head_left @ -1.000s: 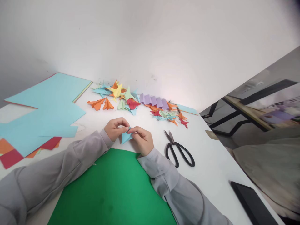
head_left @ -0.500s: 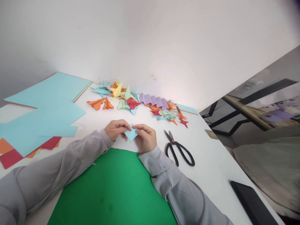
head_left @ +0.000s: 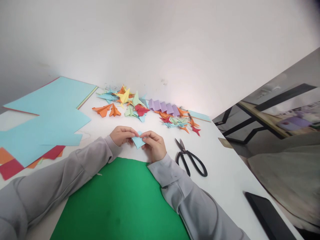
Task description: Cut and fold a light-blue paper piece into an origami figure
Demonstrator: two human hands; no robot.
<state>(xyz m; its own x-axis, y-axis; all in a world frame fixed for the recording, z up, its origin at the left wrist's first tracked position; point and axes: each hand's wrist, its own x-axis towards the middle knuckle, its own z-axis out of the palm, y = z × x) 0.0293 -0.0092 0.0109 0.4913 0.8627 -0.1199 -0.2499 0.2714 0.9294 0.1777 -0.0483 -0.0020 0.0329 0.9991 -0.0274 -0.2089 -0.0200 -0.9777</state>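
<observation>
A small folded piece of light blue paper (head_left: 138,142) is held between both hands just beyond the green sheet (head_left: 117,203). My left hand (head_left: 123,136) pinches its left upper edge between thumb and fingers. On the other side, my right hand (head_left: 155,145) grips the right upper edge, thumb and index finger near the top. The paper's lower corner points toward me. Some of the fingers behind the paper are hidden. Black-handled scissors (head_left: 186,152) lie to the right of my right hand, blades slightly apart.
Folded paper shapes in several colours (head_left: 125,97) lie along the wall, with a pleated purple paper (head_left: 163,107) among them. Large light blue sheets (head_left: 55,91) cover the left side, red and orange pieces (head_left: 11,169) near them. A black phone-like device (head_left: 268,213) rests at the right edge.
Both hands and the blue paper have shifted slightly left and up. The fingers keep their hold on its upper edges; the other things lie as before.
</observation>
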